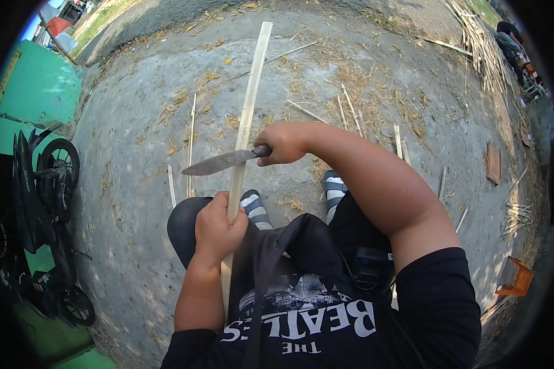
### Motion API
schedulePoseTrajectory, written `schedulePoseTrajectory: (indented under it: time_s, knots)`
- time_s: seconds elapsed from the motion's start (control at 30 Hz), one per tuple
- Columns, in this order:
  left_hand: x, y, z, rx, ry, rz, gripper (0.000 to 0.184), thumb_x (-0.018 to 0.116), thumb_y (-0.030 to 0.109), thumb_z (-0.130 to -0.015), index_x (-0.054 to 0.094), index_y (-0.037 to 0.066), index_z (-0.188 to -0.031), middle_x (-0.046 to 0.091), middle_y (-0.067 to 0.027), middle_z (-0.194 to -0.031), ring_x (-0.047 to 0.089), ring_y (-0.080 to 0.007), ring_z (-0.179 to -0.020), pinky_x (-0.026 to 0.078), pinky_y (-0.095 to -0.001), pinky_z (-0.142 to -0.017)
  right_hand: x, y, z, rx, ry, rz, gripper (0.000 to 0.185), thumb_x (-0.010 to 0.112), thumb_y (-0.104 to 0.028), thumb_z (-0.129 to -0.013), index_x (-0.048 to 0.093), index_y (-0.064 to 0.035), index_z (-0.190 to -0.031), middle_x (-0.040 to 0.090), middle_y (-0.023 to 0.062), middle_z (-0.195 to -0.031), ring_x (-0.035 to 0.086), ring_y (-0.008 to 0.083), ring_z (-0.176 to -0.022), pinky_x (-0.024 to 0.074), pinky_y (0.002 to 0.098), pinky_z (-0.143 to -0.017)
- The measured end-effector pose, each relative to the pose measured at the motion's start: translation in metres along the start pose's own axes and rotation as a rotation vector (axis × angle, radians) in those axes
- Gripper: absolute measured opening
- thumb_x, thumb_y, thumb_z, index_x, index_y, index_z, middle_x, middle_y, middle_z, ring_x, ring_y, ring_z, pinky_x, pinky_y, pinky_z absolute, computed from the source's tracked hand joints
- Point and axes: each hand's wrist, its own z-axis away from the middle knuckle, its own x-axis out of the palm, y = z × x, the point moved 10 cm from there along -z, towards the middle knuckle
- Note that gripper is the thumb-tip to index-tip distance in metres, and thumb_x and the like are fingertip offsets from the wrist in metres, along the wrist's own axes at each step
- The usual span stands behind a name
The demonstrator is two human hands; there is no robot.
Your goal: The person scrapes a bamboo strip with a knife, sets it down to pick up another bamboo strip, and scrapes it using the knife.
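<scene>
Holds a long, flat, pale cream strip of what looks like split bamboo [250, 92] in the left hand [218, 226], closed snugly round its lower part before the lap, with the far end pointing toward the far edge of the grey concrete ground [129, 154]. Grips the dark handle of a broad, grey metal-bladed knife [215, 164] in the right hand [284, 142], wrapped fully round it, with the blade crossing the strip just beyond the left hand. Probably weighs little for its length; seems stiff near the grip, springier toward the far tip, likelier to split along the grain than to snap. Looks dry rather than slippery, perhaps splintery along the edges. Best held low, across the flat faces, clear of the blade; harder to steady by the far tip. Resembles the thin pale strips [351, 109] lying on the ground.
</scene>
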Motion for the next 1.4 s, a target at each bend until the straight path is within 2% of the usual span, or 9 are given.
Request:
schedulePoseTrajectory:
  time_s: [0.17,0.27,0.47,0.57,0.83,0.87,1.1,1.23,1.4]
  knots:
    - [-0.002,0.001,0.002,0.039,0.002,0.007,0.025,0.07,0.018,-0.084,0.066,0.0,-0.102,0.07,-0.0229,-0.083,0.069,-0.044,-0.078,0.055,-0.0489,-0.07,-0.049,0.071,0.007,0.292,0.22,-0.11,0.039,0.068,-0.041,-0.096,0.076,-0.0068,-0.113,0.075,0.0188,-0.097,0.071,0.0375,-0.095,0.0536,0.0474,-0.083]
    - [-0.002,-0.003,-0.001,-0.003,0.022,0.005,0.026,0.07,0.018,-0.084,0.066,0.0,-0.102,0.07,-0.0231,-0.082,0.069,-0.0444,-0.077,0.055,-0.0487,-0.07,-0.023,0.04,0.006,0.153,0.062,-0.016,0.035,0.07,-0.038,-0.096,0.072,-0.0029,-0.099,0.07,0.0186,-0.081,0.066,0.0367,-0.079,0.0507,0.0462,-0.075]
    - [-0.003,-0.001,0.0,0.032,0.034,0.041,0.024,0.07,0.016,-0.083,0.065,-0.001,-0.1,0.069,-0.0229,-0.081,0.068,-0.0443,-0.076,0.054,-0.0485,-0.069,-0.009,0.006,0.001,0.041,-0.034,0.118,0.037,0.069,-0.04,-0.095,0.076,-0.0074,-0.11,0.076,0.0183,-0.099,0.071,0.0383,-0.097,0.0545,0.0492,-0.085]
    - [-0.005,-0.005,0.0,0.006,0.027,0.078,0.024,0.07,0.015,-0.083,0.065,-0.001,-0.1,0.069,-0.0229,-0.081,0.068,-0.0443,-0.076,0.054,-0.0484,-0.069,-0.05,0.079,0.011,0.376,0.221,-0.053,0.035,0.067,-0.04,-0.096,0.076,-0.0088,-0.111,0.076,0.0178,-0.099,0.071,0.037,-0.096,0.0545,0.0477,-0.086]
    - [0.001,0.0,-0.002,-0.01,0.001,0.029,0.023,0.069,0.017,-0.084,0.066,0.001,-0.1,0.07,-0.0219,-0.082,0.069,-0.0436,-0.077,0.055,-0.049,-0.07,-0.004,-0.013,0.002,-0.026,0.074,0.078,0.027,0.072,-0.032,-0.093,0.072,-0.005,-0.099,0.073,0.0189,-0.09,0.069,0.0416,-0.088,0.0535,0.0484,-0.079]
    - [0.001,0.0,-0.001,-0.015,-0.005,0.035,0.023,0.069,0.017,-0.084,0.066,0.001,-0.101,0.07,-0.0218,-0.082,0.069,-0.0436,-0.077,0.055,-0.0492,-0.07,-0.001,-0.012,0.001,0.0,0.0,0.094,0.036,0.068,-0.039,-0.096,0.075,-0.0083,-0.115,0.076,0.018,-0.099,0.07,0.0395,-0.098,0.0546,0.0492,-0.086]
    - [-0.002,0.0,0.0,0.024,0.007,0.003,0.024,0.069,0.018,-0.084,0.066,0.0,-0.1,0.07,-0.0223,-0.081,0.069,-0.0438,-0.077,0.055,-0.0495,-0.07,-0.053,0.074,0.01,0.355,0.236,-0.069,0.037,0.068,-0.04,-0.096,0.075,-0.0075,-0.112,0.075,0.0178,-0.097,0.071,0.0368,-0.096,0.0544,0.0476,-0.084]
    - [0.0,0.003,-0.003,0.027,0.018,-0.007,0.023,0.069,0.015,-0.084,0.065,-0.001,-0.099,0.069,-0.0211,-0.078,0.069,-0.0399,-0.072,0.054,-0.0449,-0.068,-0.012,0.014,0.005,0.04,0.073,0.049,0.033,0.071,-0.037,-0.095,0.071,-0.0038,-0.098,0.071,0.0176,-0.085,0.067,0.039,-0.081,0.0508,0.0474,-0.075]
    - [-0.001,-0.001,0.002,0.007,0.0,0.041,0.024,0.07,0.017,-0.084,0.066,0.0,-0.101,0.07,-0.0223,-0.081,0.069,-0.0433,-0.075,0.055,-0.0481,-0.068,-0.035,0.016,0.01,0.124,0.063,0.061,0.036,0.069,-0.038,-0.095,0.075,-0.0072,-0.113,0.075,0.0177,-0.099,0.071,0.038,-0.097,0.0543,0.0486,-0.086]
